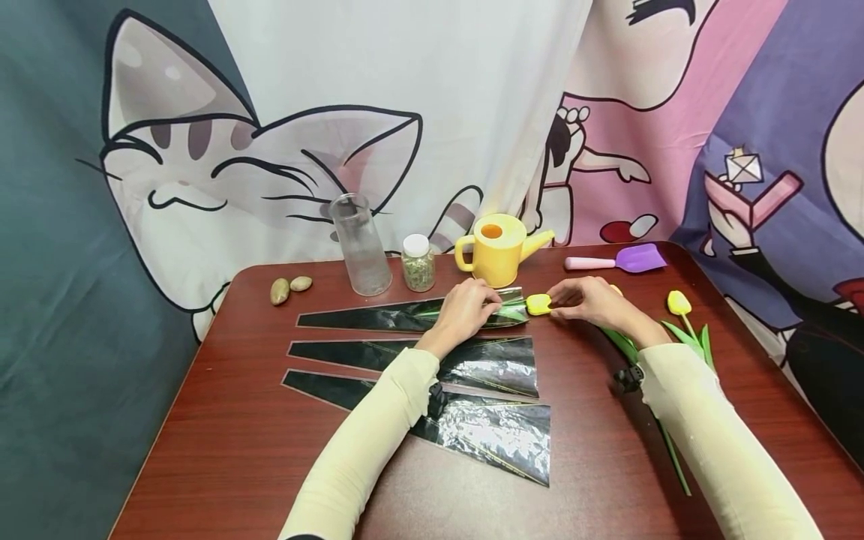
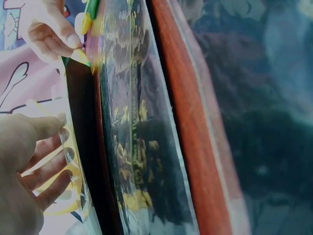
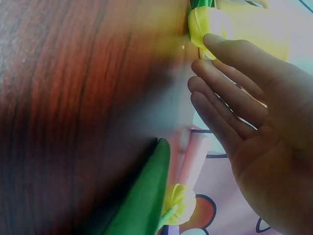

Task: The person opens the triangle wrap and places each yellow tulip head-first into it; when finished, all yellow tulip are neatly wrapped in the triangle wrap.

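Because it may crumple, handle it lightly

The yellow tulip (image 1: 538, 304) pokes its bloom from the upper film sleeve (image 1: 364, 319) on the tabletop (image 1: 236, 450), lightly pinched by the right hand (image 1: 591, 301). Fingers of the left hand (image 1: 464, 310) spread along the film's edge, grip unclear. Its probably stiffer stem (image 1: 513, 309) suits holding.

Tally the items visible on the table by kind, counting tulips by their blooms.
Flower sleeves: 3
Yellow tulip blooms: 3
Stones: 2
Glass vase: 1
Lidded jar: 1
Watering can: 1
Trowel: 1
Total: 12
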Action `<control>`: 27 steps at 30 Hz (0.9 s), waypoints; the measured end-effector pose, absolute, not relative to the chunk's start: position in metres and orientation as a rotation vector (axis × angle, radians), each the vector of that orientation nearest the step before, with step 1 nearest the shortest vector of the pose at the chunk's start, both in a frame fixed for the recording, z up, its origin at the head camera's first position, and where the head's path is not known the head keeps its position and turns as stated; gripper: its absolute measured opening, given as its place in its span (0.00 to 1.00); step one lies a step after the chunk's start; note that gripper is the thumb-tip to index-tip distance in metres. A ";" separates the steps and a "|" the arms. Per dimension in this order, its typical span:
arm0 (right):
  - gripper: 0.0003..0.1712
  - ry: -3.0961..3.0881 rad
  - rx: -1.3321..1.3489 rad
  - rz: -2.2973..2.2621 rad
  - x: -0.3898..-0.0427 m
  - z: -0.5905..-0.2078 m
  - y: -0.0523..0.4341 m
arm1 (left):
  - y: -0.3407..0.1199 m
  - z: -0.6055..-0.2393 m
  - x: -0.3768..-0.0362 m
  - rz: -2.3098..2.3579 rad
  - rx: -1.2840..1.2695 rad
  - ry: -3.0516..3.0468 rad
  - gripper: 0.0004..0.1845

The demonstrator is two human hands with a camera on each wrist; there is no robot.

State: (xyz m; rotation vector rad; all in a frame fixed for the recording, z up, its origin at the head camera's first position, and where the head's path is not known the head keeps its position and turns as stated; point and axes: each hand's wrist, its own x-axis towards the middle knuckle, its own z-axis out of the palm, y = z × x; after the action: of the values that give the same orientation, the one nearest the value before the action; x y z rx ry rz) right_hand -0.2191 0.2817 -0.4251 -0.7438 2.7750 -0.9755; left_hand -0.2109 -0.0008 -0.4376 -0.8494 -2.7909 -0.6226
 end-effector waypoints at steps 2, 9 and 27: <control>0.15 2.788 -0.741 -0.968 -0.219 -0.426 0.281 | 0.000 -0.438 -0.211 -0.625 -0.850 -2.787 0.07; 0.12 2.789 -0.759 -0.976 -0.219 -0.427 0.282 | 0.000 -0.437 -0.210 -0.632 -0.849 -2.782 0.06; 0.10 2.754 -0.736 -1.101 -0.218 -0.434 0.273 | 0.002 -0.434 -0.209 -0.635 -0.841 -2.792 0.07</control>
State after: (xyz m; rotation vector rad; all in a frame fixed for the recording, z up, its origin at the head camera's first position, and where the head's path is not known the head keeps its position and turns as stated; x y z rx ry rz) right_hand -0.2182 0.2730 -0.4339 -0.7357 2.7544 -1.1010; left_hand -0.2092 0.0019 -0.4339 -0.8411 -2.7920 -0.6350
